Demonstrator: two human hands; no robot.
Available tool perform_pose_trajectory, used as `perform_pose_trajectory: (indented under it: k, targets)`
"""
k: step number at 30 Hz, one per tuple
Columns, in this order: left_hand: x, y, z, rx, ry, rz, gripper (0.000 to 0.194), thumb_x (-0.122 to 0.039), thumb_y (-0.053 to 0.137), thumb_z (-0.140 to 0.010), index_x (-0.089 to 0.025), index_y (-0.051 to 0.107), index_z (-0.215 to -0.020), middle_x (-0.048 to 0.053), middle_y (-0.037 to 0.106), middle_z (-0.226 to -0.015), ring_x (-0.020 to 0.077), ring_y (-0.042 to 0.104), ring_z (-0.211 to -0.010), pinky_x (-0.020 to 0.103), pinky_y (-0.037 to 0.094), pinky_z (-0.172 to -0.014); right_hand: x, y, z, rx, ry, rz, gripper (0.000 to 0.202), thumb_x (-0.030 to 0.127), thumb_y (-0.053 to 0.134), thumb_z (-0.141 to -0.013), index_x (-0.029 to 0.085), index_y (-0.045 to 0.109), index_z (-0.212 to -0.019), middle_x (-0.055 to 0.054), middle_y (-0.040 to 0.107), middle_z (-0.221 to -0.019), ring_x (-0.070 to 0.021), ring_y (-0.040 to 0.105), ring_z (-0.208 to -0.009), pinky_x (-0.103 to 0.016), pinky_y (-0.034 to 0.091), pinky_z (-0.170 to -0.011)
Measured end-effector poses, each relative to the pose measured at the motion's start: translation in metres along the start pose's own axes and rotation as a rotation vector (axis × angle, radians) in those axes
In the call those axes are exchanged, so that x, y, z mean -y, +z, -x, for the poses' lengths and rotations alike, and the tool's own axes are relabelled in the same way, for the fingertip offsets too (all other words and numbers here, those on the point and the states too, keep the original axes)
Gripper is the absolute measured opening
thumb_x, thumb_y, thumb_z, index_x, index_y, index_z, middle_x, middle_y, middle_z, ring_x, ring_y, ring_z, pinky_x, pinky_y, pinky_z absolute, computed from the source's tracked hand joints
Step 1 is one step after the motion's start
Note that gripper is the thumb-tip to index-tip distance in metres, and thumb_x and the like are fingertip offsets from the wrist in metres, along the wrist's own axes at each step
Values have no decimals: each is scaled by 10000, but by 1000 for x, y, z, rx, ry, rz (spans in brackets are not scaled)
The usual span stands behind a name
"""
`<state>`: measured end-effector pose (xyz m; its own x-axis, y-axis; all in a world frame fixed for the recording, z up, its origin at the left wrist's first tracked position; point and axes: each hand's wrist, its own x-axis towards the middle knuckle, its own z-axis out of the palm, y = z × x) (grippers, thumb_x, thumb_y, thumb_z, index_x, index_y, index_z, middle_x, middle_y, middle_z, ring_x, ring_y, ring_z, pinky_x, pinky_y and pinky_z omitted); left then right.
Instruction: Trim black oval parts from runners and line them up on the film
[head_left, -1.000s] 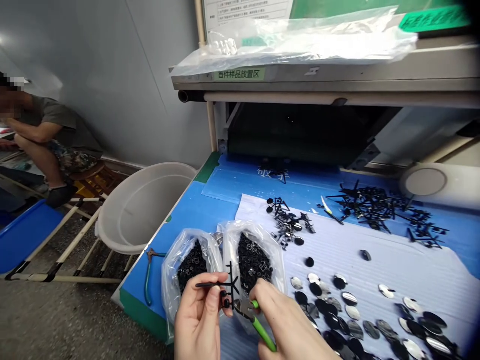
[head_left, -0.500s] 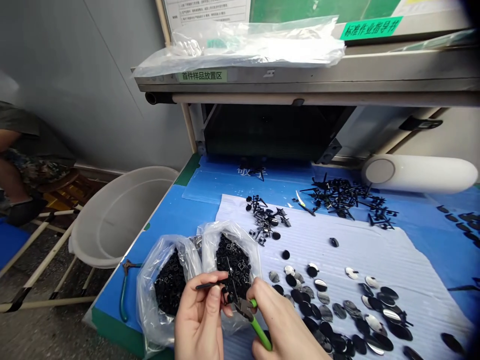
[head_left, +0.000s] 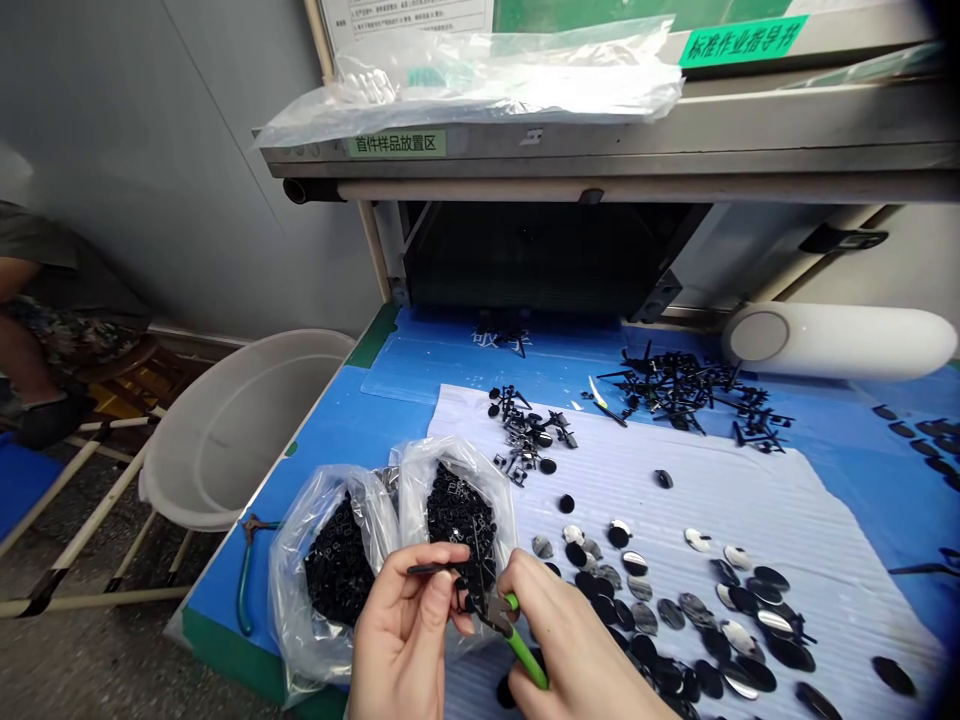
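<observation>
Between the thumb and fingers of my left hand (head_left: 415,625) is a thin black plastic part (head_left: 435,568) with small pieces on its right side. My right hand (head_left: 566,630) is closed round green-handled cutters (head_left: 526,655), whose metal jaws are at the right side of that part. Whether the jaws touch it is too small to tell. Just beyond my hands stand two clear plastic bags, the left bag (head_left: 289,580) and the right bag (head_left: 504,490), both filled with small black pieces. Many round black discs (head_left: 673,612) lie on the white sheet (head_left: 817,510) to the right.
Teal-handled pliers (head_left: 246,585) lie by the blue table's left edge. Black branched scraps (head_left: 679,390) are heaped at the back near a white cylinder (head_left: 862,340). A large bin (head_left: 232,440) stands left, a metal shelf (head_left: 465,160) crosses above, and a seated person's leg shows far left.
Both hands have shifted very slightly right with the black part and the cutters. The view has tilted a little, moving the surroundings slightly up and left. Both grips look the same.
</observation>
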<state>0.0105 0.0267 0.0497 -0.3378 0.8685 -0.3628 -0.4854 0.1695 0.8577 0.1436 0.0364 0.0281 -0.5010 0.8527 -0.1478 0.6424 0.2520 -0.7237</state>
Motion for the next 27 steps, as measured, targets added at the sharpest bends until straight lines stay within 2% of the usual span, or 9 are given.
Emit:
perform_pose_trajectory:
  k: [4, 7, 16, 24, 27]
  targets:
    - [-7, -2, 0, 103, -65, -12, 218, -251, 695, -617, -162, 622, -802, 68, 668, -860, 100, 558, -612, 161, 475, -505, -4, -2, 1, 2, -10, 6, 315, 28, 382, -526, 212, 338, -778, -8, 408, -790, -175, 427, -752, -289, 341, -627]
    - [-9, -4, 0, 140, -79, -27, 248, -230, 730, -571, -164, 627, -787, 65, 672, -846, 103, 561, -625, 158, 479, -506, -5, -5, 2, 5, -28, 16, 326, 32, 384, -515, 212, 343, -783, -7, 399, -792, -173, 416, -743, -287, 342, -623]
    - [-9, -3, 0, 171, -99, -25, 202, -211, 714, -603, -164, 615, -773, 55, 680, -821, 55, 542, -498, 151, 464, -481, -2, -9, 2, -2, -86, 63, 296, 42, 396, -513, 209, 309, -741, -2, 387, -745, -161, 388, -673, -265, 323, -579]
    - [-15, -2, 0, 130, -149, -47, 231, -243, 737, -565, -161, 617, -745, 49, 669, -827, 69, 542, -533, 156, 475, -488, -9, -3, 7, -1, -121, 76, 257, 30, 385, -588, 218, 268, -718, 22, 397, -690, -138, 374, -596, -246, 292, -537]
    - [-16, -1, 0, 145, -140, -38, 245, -247, 749, -545, -154, 619, -730, 60, 673, -816, 72, 537, -537, 154, 470, -476, -10, -3, 8, 10, -120, 47, 266, 21, 379, -577, 216, 287, -733, 19, 403, -708, -139, 388, -619, -249, 311, -565]
